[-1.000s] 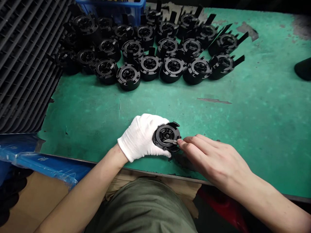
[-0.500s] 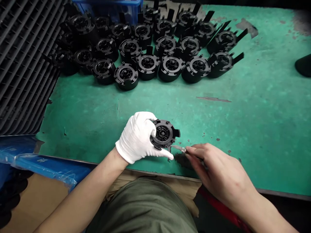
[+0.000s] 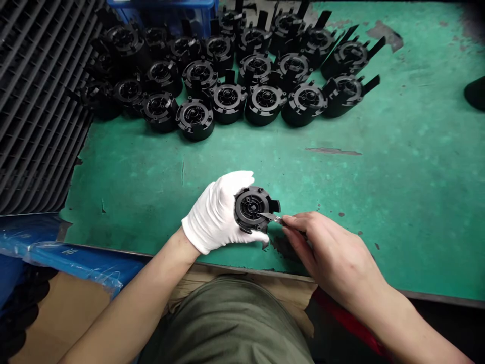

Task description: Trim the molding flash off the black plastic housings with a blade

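White-gloved left hand (image 3: 217, 217): clamped around a round black part (image 3: 252, 208), thumb along the side nearest me.
Bare right hand (image 3: 335, 247): pinched on a small knife (image 3: 270, 217), pointing towards my left hand.
Black part: between my hands, ribbed face up; blade tip over that face, contact I cannot tell.
Careful cutting: I should grip firmly, stroke lightly, and keep my gloved thumb outside the blade's path.
Similar black parts (image 3: 195, 120): clustered on the green bench (image 3: 265, 156) beyond my hands.
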A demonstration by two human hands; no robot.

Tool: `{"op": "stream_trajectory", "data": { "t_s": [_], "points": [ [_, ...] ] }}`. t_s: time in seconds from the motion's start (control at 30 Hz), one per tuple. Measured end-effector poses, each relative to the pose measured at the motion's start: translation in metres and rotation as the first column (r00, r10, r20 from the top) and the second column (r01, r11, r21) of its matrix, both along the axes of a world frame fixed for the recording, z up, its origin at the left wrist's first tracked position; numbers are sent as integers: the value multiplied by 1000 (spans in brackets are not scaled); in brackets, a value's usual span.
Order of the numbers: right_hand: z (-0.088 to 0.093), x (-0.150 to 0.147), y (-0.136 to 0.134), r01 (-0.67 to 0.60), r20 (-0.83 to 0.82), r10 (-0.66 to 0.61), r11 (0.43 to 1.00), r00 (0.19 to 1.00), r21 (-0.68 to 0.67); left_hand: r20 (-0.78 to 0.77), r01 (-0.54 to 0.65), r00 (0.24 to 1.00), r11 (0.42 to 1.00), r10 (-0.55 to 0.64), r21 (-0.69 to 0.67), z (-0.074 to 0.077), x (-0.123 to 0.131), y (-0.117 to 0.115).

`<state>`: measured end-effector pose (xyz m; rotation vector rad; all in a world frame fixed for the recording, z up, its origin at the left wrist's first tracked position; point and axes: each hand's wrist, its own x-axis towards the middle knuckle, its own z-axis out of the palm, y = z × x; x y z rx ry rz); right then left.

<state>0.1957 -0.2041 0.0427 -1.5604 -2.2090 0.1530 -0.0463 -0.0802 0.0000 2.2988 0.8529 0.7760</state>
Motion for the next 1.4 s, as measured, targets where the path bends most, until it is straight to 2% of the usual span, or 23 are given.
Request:
{"op": "stream_trajectory", "data": {
  "t_s": [0.2,0.47,0.7,1.03,1.23,1.4],
  "points": [
    [1,1,2,-2,19,2,1000,1000,4,-79,15,997,996,-22,-86,0,1,1],
    [9,4,5,-36,40,36,999,999,-14,-74,26,997,995,-33,-93,3,2,2],
    [8,3,5,-12,-10,11,998,1000,-60,-70,30,997,991,-40,-129,5,4,3],
    [18,-4,4,-33,83,36,999,996,-38,-62,41,997,991,-50,-128,8,6,4],
    [16,-4,-3,22,34,-19,995,999,-97,-59,55,996,985,-66,-163,11,7,6],
    [15,-7,-7,31,62,-25,994,998,-103,-45,65,996,986,-73,-154,13,8,7]
  ]
}}
